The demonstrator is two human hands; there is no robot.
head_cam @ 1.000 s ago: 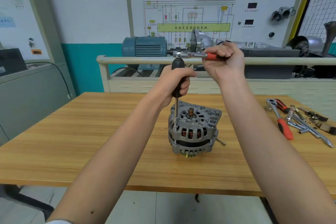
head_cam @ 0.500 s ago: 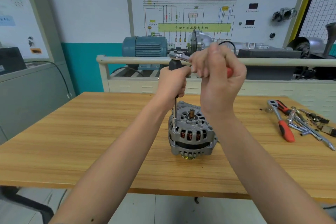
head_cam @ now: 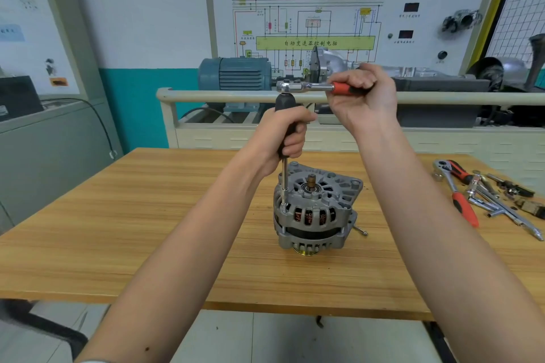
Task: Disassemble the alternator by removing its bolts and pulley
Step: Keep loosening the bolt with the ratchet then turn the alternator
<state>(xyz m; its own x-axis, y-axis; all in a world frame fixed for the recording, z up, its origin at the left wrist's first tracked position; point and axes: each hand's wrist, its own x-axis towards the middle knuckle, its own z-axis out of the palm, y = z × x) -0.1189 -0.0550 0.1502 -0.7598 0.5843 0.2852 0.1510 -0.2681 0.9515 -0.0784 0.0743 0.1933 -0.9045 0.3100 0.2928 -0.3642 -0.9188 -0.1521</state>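
A grey alternator (head_cam: 317, 209) stands pulley-down on the wooden table (head_cam: 147, 230), its brass pulley (head_cam: 306, 252) just showing underneath. A black-handled driver (head_cam: 284, 174) stands upright, its socket tip on a bolt at the housing's left rim. My left hand (head_cam: 284, 134) grips the driver's black handle. A ratchet (head_cam: 312, 87) with a red grip sits horizontally on the driver's top end. My right hand (head_cam: 361, 94) grips that red handle, out to the right.
A loose long bolt (head_cam: 360, 230) lies just right of the alternator. Several ratchets and wrenches (head_cam: 477, 194) lie at the table's right side. A railing (head_cam: 224, 96), a blue motor (head_cam: 234, 74) and a wiring panel stand behind the table.
My right hand swung the ratchet handle toward me and then back out to the right. My left hand kept holding the driver upright on the bolt.
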